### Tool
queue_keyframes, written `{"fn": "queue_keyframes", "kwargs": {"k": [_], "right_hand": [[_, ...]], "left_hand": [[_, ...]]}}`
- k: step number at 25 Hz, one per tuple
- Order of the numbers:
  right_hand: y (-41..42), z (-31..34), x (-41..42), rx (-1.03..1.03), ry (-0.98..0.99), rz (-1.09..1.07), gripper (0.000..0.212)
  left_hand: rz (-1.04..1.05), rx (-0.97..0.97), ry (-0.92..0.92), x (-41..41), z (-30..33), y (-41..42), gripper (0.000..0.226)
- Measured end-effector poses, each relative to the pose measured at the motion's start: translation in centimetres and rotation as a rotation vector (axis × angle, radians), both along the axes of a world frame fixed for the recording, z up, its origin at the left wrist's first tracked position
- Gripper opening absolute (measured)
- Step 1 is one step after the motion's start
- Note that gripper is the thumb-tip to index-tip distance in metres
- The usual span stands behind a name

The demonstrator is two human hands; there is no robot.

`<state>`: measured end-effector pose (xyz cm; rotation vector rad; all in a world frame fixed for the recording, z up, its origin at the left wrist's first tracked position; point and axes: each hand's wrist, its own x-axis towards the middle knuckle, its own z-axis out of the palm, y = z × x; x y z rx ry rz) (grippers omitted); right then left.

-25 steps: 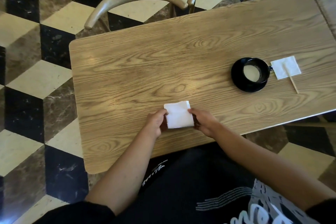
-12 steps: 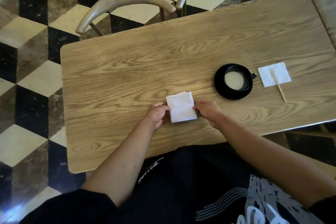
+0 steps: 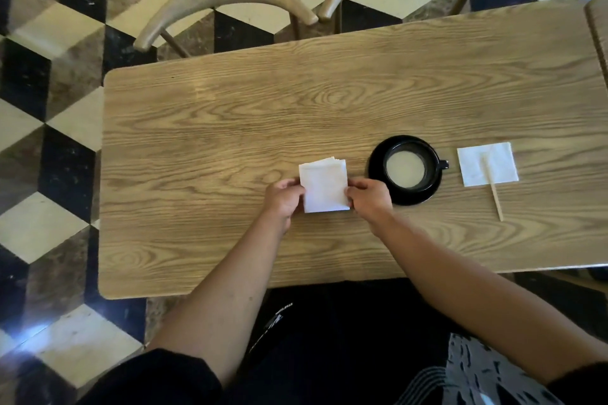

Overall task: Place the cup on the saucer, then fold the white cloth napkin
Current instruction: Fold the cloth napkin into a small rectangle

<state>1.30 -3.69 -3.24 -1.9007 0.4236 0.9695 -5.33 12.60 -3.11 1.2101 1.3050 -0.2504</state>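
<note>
Fingers of both hands (image 3: 284, 199) (image 3: 368, 197) pinch the folded napkin (image 3: 324, 184) beside the cup (image 3: 408, 169) on its saucer (image 3: 378, 154).

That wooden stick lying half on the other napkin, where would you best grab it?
Probably by the bare near end of the wooden stick, which pokes off the flat napkin onto the table. It lies flat and thin, so pinch across its sides from above, coming from the right, away from the cup.
</note>
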Motion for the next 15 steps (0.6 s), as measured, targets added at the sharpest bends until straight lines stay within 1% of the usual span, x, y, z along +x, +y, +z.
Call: {"fn": "queue_keyframes", "kwargs": {"k": [3, 8, 15], "right_hand": [[0.4, 0.2, 0.1, -0.048, -0.042, -0.052, 0.021], [1.5, 0.6, 0.1, -0.133, -0.127, -0.153, 0.023], [2.1, 0.5, 0.8, -0.211, -0.162, -0.13, 0.021]], "left_hand": [[-0.046, 0.076, 0.01, 1.6, -0.1, 0.0, 0.023], [-0.052, 0.122, 0.011, 2.7, -0.8, -0.2, 0.027], [-0.127, 0.192, 0.023, 3.0, -2.0, 0.1, 0.029]]}}
